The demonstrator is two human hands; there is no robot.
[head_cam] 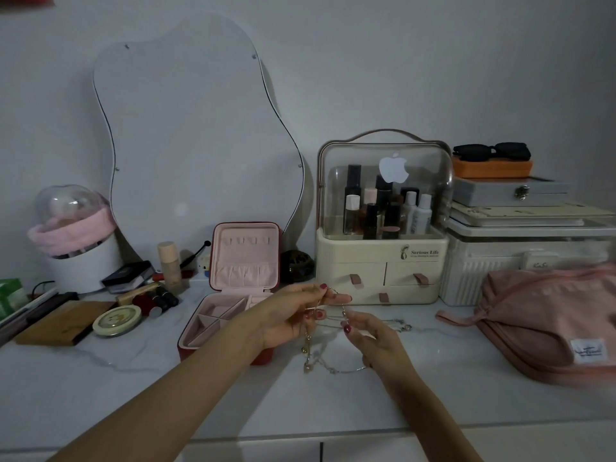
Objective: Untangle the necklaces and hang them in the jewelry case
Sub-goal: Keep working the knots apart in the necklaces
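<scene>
My left hand [293,315] pinches the thin tangled metal necklace chains [328,323] above the white marble-look counter [133,395]; my right hand [370,331] pinches a strand just beside it. Loose ends trail onto the counter. The red jewelry case with pink lining [233,295] stands open, just left of both hands.

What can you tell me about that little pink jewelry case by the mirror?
The jewelry case stands open on the pale counter, with a dark red shell and soft pink lining. Its upright lid shows a row of small hooks above a gathered pocket; nothing hangs there yet. The base has divided compartments. The left forearm crosses in front of its right edge.
</scene>
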